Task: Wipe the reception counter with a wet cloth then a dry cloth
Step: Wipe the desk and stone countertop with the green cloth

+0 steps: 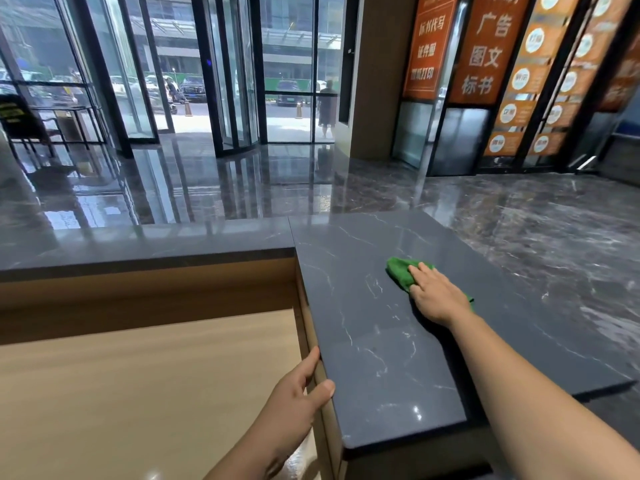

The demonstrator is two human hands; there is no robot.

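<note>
Head view: the fingers (420,273) of the right hand (434,296) are laid straight and close together, flat upon a green cloth (400,271), with nothing gripped. The palm is pressed down over the cloth's rear part, the wrist is kept low, and the bare forearm is stretched out from the lower right corner, where it is cut off by the picture edge. The cloth is bunched on the dark veined top of the reception counter (374,348), towards its far right part. Most of it is hidden under the hand; a front lobe is seen beyond the fingertips and a small corner beside the wrist. Whether it is wet or dry cannot be told.

At the left hand (294,400), the thumb (322,389) is set on the counter's near left edge and the index finger is run along the side of the slab, so that the edge is held between them. The remaining fingers are hidden below the overhang. The left forearm is cut off at the bottom edge.

A lower wooden desk surface (138,393) is seen to the left of the counter.
</note>
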